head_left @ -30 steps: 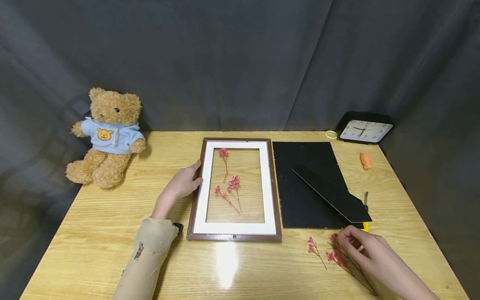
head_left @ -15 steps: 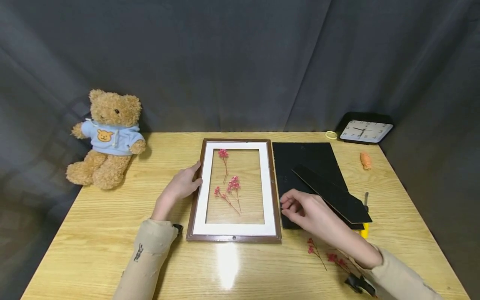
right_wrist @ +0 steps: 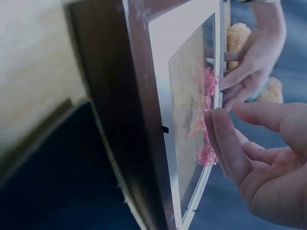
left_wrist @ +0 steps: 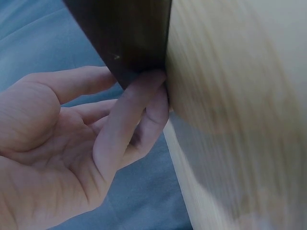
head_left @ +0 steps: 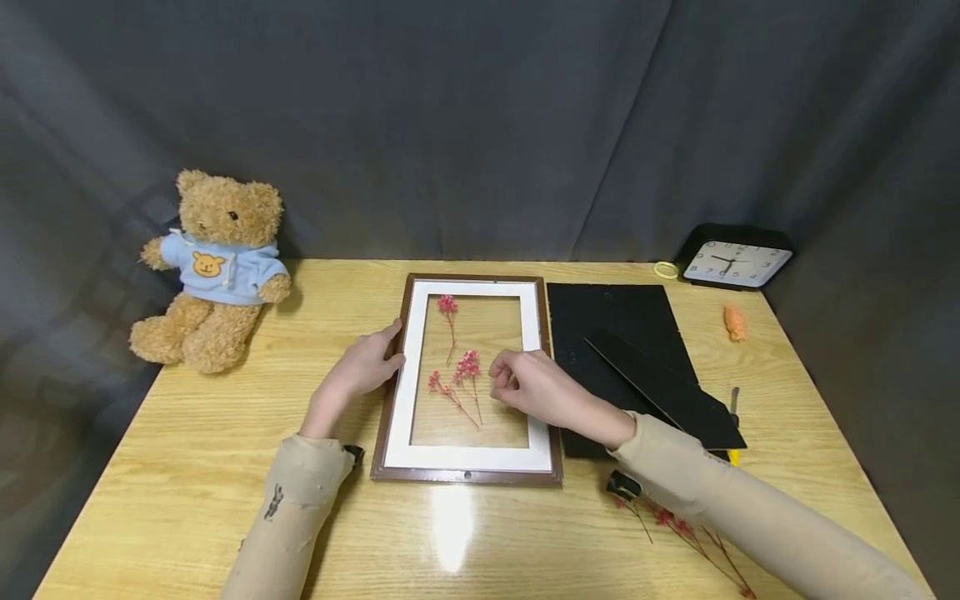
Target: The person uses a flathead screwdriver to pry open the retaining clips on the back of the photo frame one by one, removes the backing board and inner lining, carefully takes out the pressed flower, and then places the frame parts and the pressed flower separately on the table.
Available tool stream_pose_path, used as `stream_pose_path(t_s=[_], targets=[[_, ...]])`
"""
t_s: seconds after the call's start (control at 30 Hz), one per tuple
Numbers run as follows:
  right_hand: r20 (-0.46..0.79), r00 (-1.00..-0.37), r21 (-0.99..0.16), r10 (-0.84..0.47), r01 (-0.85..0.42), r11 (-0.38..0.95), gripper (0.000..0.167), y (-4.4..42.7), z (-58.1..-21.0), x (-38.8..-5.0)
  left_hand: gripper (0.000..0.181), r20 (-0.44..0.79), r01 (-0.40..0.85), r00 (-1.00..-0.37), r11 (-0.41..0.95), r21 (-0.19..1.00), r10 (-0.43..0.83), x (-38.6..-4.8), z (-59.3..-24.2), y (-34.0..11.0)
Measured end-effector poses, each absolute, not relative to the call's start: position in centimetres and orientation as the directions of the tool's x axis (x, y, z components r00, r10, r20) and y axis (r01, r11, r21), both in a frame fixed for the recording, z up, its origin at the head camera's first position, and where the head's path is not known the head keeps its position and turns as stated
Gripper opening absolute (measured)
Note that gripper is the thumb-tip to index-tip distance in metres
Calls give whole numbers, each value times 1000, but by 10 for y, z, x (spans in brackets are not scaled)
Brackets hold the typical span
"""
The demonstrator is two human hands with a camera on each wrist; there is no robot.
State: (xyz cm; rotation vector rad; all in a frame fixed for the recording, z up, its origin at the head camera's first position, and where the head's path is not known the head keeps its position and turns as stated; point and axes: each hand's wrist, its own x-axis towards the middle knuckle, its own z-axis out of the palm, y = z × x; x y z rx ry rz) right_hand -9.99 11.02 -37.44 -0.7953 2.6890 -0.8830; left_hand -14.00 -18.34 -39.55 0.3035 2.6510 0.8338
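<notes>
A brown picture frame (head_left: 467, 476) with a white mat (head_left: 480, 457) lies on the table, several pink flower sprigs (head_left: 467, 365) inside its opening. My left hand (head_left: 360, 367) grips the frame's left edge; in the left wrist view its thumb and bent fingers (left_wrist: 120, 115) meet the dark side. Over the right part of the opening hovers my right hand (head_left: 543, 392), to the right of the sprigs. The right wrist view shows that hand (right_wrist: 268, 153) with bent fingers apart from the thumb and nothing visible between them.
A black backing board (head_left: 615, 312) with a folded flap (head_left: 675, 400) lies right of the frame. Loose sprigs (head_left: 678, 527) lie partly under my right sleeve. A teddy bear (head_left: 225, 275) sits back left; a clock (head_left: 735, 262), yellow ring (head_left: 666, 270) and orange object (head_left: 735, 323) are back right.
My right hand has moved leftward and away from me, from the loose sprigs, past the black board, to above the frame's opening. My left hand has stayed at the frame's edge.
</notes>
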Motion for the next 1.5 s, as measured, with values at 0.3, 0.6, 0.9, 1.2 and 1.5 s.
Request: stream_pose_path(t_s=[0.3,0.6,0.9,1.2,1.5], targets=[[-73,-831,-516,-551,-441,734,18,87,-378,-118,68,-265,97,-915,801,590,306,-139,-394,-181],[-105,-830,-459,-548,-448,767,46,72,-385,-124,68,-270,90,-916,808,582,297,-138,-393,-181],[-102,-829,-397,-550,-473,786,49,68,-385,-126,69,-270,90,-915,806,584,298,-139,-394,-182],[-70,-837,-377,-543,-482,791,28,70,-386,-126,69,-267,90,-917,807,584,295,-139,-395,-183],[-24,-816,-356,-578,-533,768,13,71,-386,-126,69,-259,90,-919,798,596,297,-139,-397,-183]])
